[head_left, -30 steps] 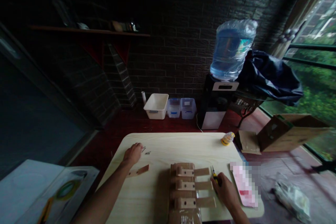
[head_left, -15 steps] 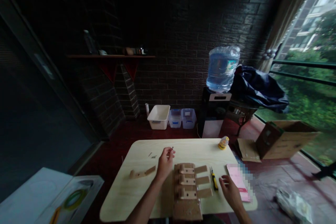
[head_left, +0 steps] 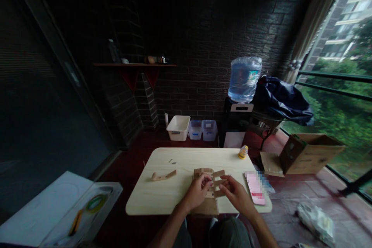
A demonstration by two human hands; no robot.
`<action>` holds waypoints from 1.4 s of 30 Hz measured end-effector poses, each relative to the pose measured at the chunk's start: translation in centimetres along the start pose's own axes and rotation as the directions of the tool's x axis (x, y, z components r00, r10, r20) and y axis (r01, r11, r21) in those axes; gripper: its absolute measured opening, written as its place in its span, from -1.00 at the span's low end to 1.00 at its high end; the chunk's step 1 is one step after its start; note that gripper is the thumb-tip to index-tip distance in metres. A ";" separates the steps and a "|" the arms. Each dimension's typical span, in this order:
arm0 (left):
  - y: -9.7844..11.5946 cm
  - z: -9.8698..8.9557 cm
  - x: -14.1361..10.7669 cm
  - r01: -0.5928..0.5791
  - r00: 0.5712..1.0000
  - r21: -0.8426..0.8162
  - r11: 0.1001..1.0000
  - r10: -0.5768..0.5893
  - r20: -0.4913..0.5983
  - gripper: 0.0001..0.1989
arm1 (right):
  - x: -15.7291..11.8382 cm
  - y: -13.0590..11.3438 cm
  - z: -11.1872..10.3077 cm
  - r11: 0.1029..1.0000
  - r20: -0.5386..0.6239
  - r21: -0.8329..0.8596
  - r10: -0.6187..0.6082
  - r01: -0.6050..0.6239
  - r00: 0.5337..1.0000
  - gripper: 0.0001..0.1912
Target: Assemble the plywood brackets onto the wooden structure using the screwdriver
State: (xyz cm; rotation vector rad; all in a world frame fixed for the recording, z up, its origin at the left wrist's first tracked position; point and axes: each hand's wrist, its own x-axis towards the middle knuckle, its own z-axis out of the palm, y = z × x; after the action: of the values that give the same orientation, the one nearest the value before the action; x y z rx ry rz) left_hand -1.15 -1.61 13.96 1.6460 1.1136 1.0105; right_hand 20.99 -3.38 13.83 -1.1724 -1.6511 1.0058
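Evidently partway done: at the table's near edge sits the cardboard block, left hand over it, fingers bunched, though whether they grip anything I cannot tell. Alongside, the right hand holds thumb and fingers parted. Three strips already jut out; farther, one similar piece lies unattached, then small fasteners, apparently unused.
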 end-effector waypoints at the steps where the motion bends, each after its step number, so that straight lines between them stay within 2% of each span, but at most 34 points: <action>1: 0.1 0.2 -0.6 0.002 1.000 0.011 1.000 -0.002 0.018 -0.77 | -0.4 -0.4 0.5 1.000 0.018 0.021 -0.013 0.012 1.000 -0.46; 6: 0.4 1.2 -2.6 -0.003 0.995 0.046 0.999 -0.001 0.095 -0.79 | -1.9 -1.7 1.8 0.997 0.056 0.072 -0.037 0.033 0.998 -0.53; 12: 0.6 2.2 -3.1 -0.013 0.994 0.001 1.000 0.012 0.111 -0.79 | -2.7 -2.2 2.0 0.999 0.035 0.031 -0.025 0.024 0.999 -0.57; 15: 0.7 1.4 -3.1 0.028 0.995 -0.031 0.999 -0.025 0.099 -0.70 | -2.7 -2.0 1.6 0.999 -0.012 0.001 -0.039 0.039 0.999 -0.58; 18: 0.2 -0.8 -3.0 0.071 0.996 -0.077 0.994 -0.075 -0.053 -0.61 | -2.5 -1.4 0.8 0.999 -0.049 -0.019 -0.026 0.025 0.998 -0.60; 20: -0.8 -2.1 -3.1 0.077 0.975 -0.059 0.995 -0.087 -0.204 -0.62 | -2.3 -0.7 0.4 0.999 -0.058 -0.037 -0.014 0.012 0.998 -0.62; 23: -3.6 -2.7 -3.8 0.118 0.950 0.010 0.993 -0.110 -0.292 -0.64 | -2.2 0.4 0.5 0.998 -0.047 -0.066 -0.011 0.008 0.999 -0.66; 28: -9.5 -0.2 -5.4 0.184 0.931 0.097 0.978 -0.142 -0.335 -0.51 | -2.1 2.3 2.6 0.999 -0.045 -0.044 -0.010 0.008 0.999 -0.69; 31: -11.7 1.5 -5.6 0.169 0.934 0.146 0.975 -0.111 -0.341 -0.45 | -2.0 3.1 3.9 0.999 -0.062 -0.049 0.013 -0.017 0.998 -0.68; 33: -12.4 2.1 -5.4 0.174 0.933 0.161 0.972 -0.110 -0.343 -0.45 | -1.9 3.4 4.5 0.999 -0.071 -0.045 0.016 -0.020 0.997 -0.68; 38: -12.7 2.8 -4.3 0.217 0.901 0.181 0.959 -0.125 -0.416 -0.55 | -1.4 3.9 5.7 0.996 -0.156 -0.069 0.037 -0.048 0.987 -0.68; 42: -12.7 3.0 -3.7 0.233 0.900 0.197 0.952 -0.135 -0.414 -0.56 | -1.0 4.8 7.0 0.992 -0.211 -0.114 0.021 -0.046 0.977 -0.72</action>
State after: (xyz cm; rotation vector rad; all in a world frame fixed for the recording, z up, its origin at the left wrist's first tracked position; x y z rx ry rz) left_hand -2.34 -3.14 0.58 1.5175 1.6921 1.1481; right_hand 15.96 -4.12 6.95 -1.3406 -1.5440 0.7836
